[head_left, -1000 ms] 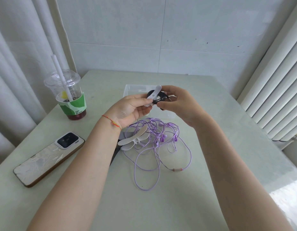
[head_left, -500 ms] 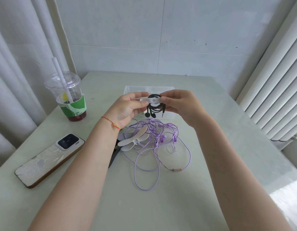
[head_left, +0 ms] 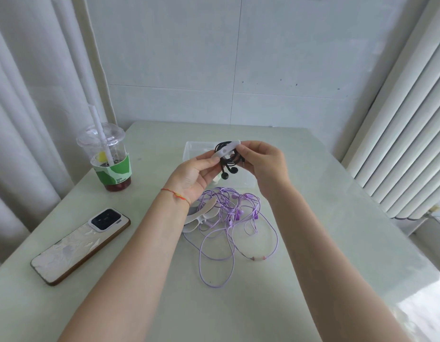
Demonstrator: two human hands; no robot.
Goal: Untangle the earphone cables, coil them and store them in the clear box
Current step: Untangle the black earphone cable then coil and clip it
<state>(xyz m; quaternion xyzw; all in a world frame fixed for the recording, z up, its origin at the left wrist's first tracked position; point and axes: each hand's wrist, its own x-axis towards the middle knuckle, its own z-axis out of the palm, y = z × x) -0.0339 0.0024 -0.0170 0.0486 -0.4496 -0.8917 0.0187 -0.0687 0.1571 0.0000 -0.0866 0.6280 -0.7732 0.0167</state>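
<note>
**Two hands, one black coil, held up over the box**

Far left on the surface [head_left: 312, 243]: a drink cup [head_left: 107, 156] with a white straw and a green sleeve, standing upright. Nearer, just in front of it: a phone [head_left: 80, 245], lying flat, camera side up.

Next, the left hand [head_left: 196, 174], a red string round its wrist. Thumb and fingers pinching the low end of a white strap [head_left: 226, 150]. Strap wrapped across the black earphone coil [head_left: 227, 156], slanting up to the right. Coil held up in the air, off the surface, with two black earbuds hanging down below it.

Behind the coil: the clear box [head_left: 189, 151], resting flat on the surface, partly hidden by both hands. Something small and pale inside, too blurry to name.

Below the hands: a messy purple earphone tangle [head_left: 233, 218], loose on the surface, big loops spreading toward the near edge. More white straps [head_left: 201, 213] lying at its left side, touching the purple cable.

Right of the coil: the right hand [head_left: 265, 164], fingers curled, pinching the top end of the white strap and the right side of the coil.
</note>
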